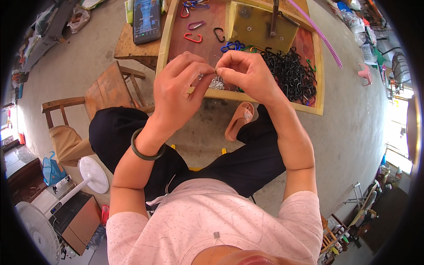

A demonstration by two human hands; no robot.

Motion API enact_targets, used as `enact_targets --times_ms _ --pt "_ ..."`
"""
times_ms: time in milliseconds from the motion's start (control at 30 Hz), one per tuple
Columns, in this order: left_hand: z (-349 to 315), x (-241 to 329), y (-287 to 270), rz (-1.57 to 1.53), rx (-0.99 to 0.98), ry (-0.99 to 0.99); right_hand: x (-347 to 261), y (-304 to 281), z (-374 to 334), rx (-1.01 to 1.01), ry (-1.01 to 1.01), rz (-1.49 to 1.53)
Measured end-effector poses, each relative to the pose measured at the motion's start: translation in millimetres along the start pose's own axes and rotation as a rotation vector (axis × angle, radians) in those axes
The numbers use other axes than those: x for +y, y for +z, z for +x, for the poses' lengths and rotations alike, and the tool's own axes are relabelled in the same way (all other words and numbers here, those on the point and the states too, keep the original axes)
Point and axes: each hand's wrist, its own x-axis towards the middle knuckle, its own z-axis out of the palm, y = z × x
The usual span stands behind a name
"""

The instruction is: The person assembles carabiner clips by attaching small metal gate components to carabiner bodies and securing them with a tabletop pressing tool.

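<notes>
Left hand: the left hand (180, 84) is curled, its thumb and forefinger drawn in to meet the other hand over the tray's near edge.
Right hand: the right hand (249, 73) has thumb and forefinger pinched together, the other fingers folded.
Tiny piece: between the meeting fingertips of both hands sits a tiny piece (215, 70) — too small to tell its kind.
Silvery parts: a small heap of silvery parts (216, 84) lies in the tray, just below the fingertips.
Tray: a wooden tray (319, 84) with a pale rim and reddish floor.
Black hooks: a tangled pile of black hooks (287, 75) fills the near right corner.
Carabiners: a red carabiner (193, 40), a purple carabiner (190, 26) and a black carabiner (215, 32) lie apart on the left.
Phone: a phone (147, 22) lies on the table (134, 49) — left of the tray.
</notes>
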Motion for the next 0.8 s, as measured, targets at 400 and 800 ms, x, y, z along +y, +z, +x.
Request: enact_targets --times_ms 400,800 --pt "1.1 -9.2 0.2 -0.402 -0.066 -0.266 -0.2 -4.9 0.9 -0.134 0.124 0.273" --pt "-0.9 -6.7 1.9 -0.276 -0.080 -0.357 -8.4 2.1 -1.3 0.021 -0.008 -0.107"
